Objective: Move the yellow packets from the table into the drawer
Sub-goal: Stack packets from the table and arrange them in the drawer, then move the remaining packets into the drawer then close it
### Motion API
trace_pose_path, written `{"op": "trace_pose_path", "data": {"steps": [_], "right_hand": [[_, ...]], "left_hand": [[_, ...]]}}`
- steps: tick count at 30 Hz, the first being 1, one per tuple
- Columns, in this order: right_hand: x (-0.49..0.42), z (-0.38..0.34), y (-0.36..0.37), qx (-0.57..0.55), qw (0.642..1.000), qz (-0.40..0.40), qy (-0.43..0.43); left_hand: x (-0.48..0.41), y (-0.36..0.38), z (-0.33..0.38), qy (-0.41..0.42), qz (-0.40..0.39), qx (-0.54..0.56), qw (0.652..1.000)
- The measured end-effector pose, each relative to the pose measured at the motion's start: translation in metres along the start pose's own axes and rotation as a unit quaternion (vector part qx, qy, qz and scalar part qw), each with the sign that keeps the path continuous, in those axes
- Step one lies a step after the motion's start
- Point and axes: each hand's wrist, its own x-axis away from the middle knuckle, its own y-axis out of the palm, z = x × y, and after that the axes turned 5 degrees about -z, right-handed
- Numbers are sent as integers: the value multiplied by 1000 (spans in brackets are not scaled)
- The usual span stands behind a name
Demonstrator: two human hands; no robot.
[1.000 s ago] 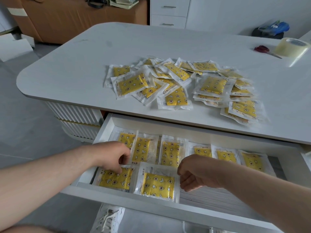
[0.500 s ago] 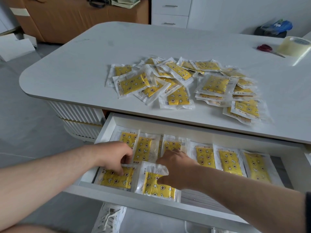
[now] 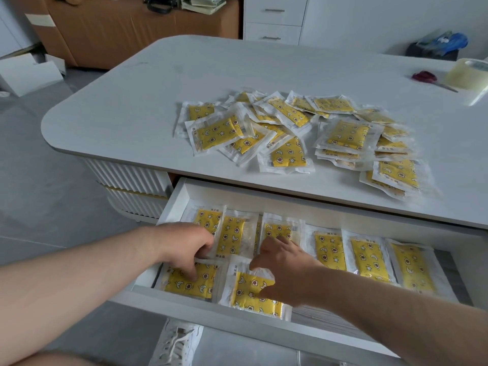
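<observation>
Treat yellow star-printed plastic packets (image 3: 289, 157) as likely light, limp, slick; pinch clear rims. Pinching one at the white drawer's (image 3: 173, 204) seven o'clock with left hand (image 3: 182, 247); pressing another, fingers straight, with right hand (image 3: 286, 265).

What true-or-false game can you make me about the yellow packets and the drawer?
1. The drawer is pulled open. True.
2. All the yellow packets are inside the drawer. False: some are, but a big pile lies on the table.
3. The left hand and the right hand both reach into the drawer. True.
4. The roll of tape sits in the drawer. False: it stands on the table at the far right, near the red scissors.
</observation>
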Motion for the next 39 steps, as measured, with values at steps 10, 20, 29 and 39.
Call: {"op": "trace_pose_path", "data": {"steps": [10,20,29,39], "right_hand": [[4,0,-2,-1,1000,-10,-4],[47,-1,-80,-177,984,23,13],[96,1,-161,-295,931,212,40],[71,42,-165,-320,903,273,85]], "left_hand": [[4,-1,0,-10,1,-60,998],[68,-75,20,25,86,182,979],[119,-152,33,62,274,348,894],[44,-179,-5,-20,367,329,870]]}}
